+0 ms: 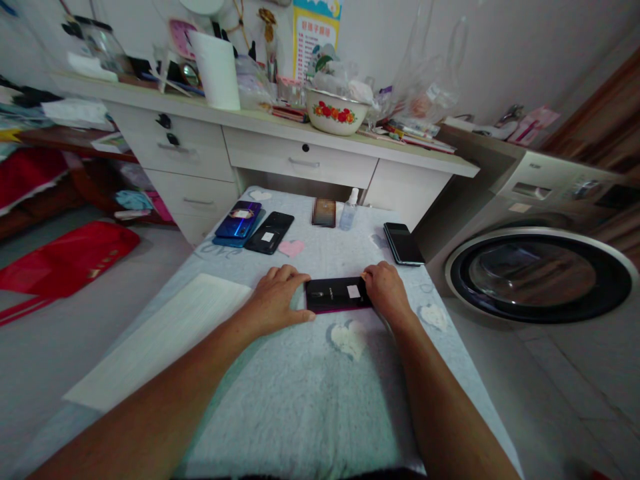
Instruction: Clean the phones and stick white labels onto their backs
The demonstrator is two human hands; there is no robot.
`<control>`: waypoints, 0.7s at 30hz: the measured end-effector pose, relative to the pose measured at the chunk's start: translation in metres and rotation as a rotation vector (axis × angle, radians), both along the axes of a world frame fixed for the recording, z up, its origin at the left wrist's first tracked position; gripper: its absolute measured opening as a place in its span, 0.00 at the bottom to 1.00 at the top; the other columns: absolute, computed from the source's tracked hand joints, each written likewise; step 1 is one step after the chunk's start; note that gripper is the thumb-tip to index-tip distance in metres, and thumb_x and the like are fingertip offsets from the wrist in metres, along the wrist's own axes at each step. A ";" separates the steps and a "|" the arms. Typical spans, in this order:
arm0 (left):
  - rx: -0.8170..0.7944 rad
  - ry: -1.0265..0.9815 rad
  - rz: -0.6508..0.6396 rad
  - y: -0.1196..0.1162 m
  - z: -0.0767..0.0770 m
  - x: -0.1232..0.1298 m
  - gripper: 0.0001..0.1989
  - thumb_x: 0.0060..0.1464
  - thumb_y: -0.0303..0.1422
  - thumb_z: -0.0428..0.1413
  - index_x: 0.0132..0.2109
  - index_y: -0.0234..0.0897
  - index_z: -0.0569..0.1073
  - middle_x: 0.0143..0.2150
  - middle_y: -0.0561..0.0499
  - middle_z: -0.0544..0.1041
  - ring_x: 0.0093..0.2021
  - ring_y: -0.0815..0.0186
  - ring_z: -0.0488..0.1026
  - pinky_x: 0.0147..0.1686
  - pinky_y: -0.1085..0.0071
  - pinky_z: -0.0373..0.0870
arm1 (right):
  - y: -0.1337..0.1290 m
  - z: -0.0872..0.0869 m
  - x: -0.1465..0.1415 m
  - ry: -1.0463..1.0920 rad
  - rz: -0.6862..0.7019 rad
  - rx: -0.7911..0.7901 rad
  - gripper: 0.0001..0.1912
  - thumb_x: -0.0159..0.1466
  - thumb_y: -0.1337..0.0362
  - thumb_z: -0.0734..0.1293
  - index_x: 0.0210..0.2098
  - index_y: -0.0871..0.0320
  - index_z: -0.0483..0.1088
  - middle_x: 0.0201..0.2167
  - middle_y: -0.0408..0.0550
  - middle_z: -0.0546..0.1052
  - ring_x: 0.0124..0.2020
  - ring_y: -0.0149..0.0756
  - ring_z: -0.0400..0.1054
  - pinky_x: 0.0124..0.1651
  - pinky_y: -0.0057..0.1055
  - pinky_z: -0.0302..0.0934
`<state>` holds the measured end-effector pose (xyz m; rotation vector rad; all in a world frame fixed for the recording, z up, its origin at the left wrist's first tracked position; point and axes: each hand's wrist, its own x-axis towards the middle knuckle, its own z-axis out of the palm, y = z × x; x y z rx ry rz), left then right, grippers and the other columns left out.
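Note:
A dark smartphone (335,295) with a small white sticker lies sideways, back up, on the cloth-covered table (300,400). At its left end, my left hand (280,297) grips it between thumb and fingers. My right hand (386,288) is closed around the right end, its fingertips partly hidden. Beyond my left hand lie a black phone (283,223) with a white label and a shiny blue phone (235,230) resting on another one. A pink paper heart (291,248) sits close by. Past my right hand, more phones (405,245) are stacked.
A pale flat board (165,340) lies under my left forearm's side of the table. Towards the back stand a clear spray bottle (349,211) and a small brown stack (324,213). A washing machine (550,180) borders the right; a cluttered desk (300,150) runs behind.

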<state>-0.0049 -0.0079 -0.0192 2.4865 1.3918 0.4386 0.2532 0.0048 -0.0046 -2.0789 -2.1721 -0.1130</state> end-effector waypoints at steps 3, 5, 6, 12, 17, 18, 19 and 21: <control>-0.005 0.004 0.003 0.000 0.001 0.000 0.36 0.44 0.52 0.60 0.57 0.40 0.67 0.52 0.45 0.67 0.50 0.52 0.63 0.51 0.58 0.61 | 0.000 0.000 0.000 -0.009 -0.008 -0.008 0.15 0.67 0.64 0.58 0.37 0.60 0.76 0.35 0.54 0.75 0.39 0.37 0.67 0.45 0.30 0.54; -0.009 0.004 0.005 -0.001 0.002 0.000 0.36 0.44 0.53 0.59 0.57 0.41 0.67 0.52 0.45 0.67 0.50 0.52 0.63 0.51 0.58 0.61 | -0.001 0.001 0.000 -0.015 -0.013 -0.009 0.15 0.67 0.64 0.58 0.37 0.60 0.76 0.35 0.54 0.75 0.39 0.37 0.67 0.44 0.30 0.54; -0.009 0.002 0.005 -0.001 0.002 0.000 0.36 0.44 0.52 0.59 0.57 0.41 0.67 0.52 0.45 0.67 0.50 0.52 0.63 0.51 0.58 0.61 | -0.002 0.001 0.000 -0.018 -0.018 -0.008 0.15 0.67 0.64 0.59 0.37 0.60 0.76 0.35 0.54 0.75 0.39 0.38 0.67 0.43 0.30 0.54; -0.009 -0.003 0.008 -0.002 0.002 0.000 0.35 0.44 0.53 0.59 0.57 0.42 0.67 0.52 0.45 0.67 0.50 0.52 0.63 0.51 0.59 0.61 | -0.004 0.004 -0.001 -0.016 -0.074 -0.022 0.14 0.66 0.62 0.59 0.37 0.59 0.76 0.36 0.54 0.75 0.39 0.38 0.68 0.40 0.30 0.55; -0.014 0.004 0.012 -0.002 0.004 0.001 0.35 0.44 0.53 0.59 0.57 0.42 0.67 0.52 0.45 0.67 0.50 0.52 0.63 0.51 0.59 0.61 | -0.005 0.007 -0.001 -0.013 -0.098 -0.061 0.14 0.66 0.62 0.59 0.38 0.61 0.75 0.37 0.55 0.76 0.40 0.38 0.68 0.41 0.30 0.55; -0.017 0.004 0.013 -0.002 0.004 0.000 0.35 0.44 0.53 0.59 0.57 0.42 0.67 0.52 0.45 0.67 0.50 0.52 0.63 0.51 0.59 0.61 | -0.005 0.007 -0.001 -0.014 -0.099 -0.064 0.14 0.66 0.62 0.59 0.38 0.61 0.75 0.37 0.55 0.76 0.39 0.38 0.68 0.41 0.30 0.55; -0.019 0.004 0.012 -0.002 0.004 0.000 0.35 0.44 0.53 0.59 0.57 0.42 0.66 0.52 0.45 0.67 0.50 0.52 0.63 0.51 0.59 0.61 | -0.005 0.008 -0.001 -0.017 -0.099 -0.066 0.14 0.66 0.62 0.59 0.38 0.61 0.75 0.37 0.55 0.76 0.39 0.39 0.69 0.41 0.30 0.56; -0.023 0.001 0.009 -0.002 0.004 0.000 0.35 0.44 0.53 0.59 0.57 0.42 0.66 0.53 0.45 0.67 0.50 0.52 0.63 0.51 0.59 0.61 | -0.005 0.008 -0.001 -0.022 -0.099 -0.072 0.14 0.66 0.62 0.59 0.38 0.61 0.75 0.37 0.55 0.76 0.39 0.39 0.69 0.41 0.30 0.56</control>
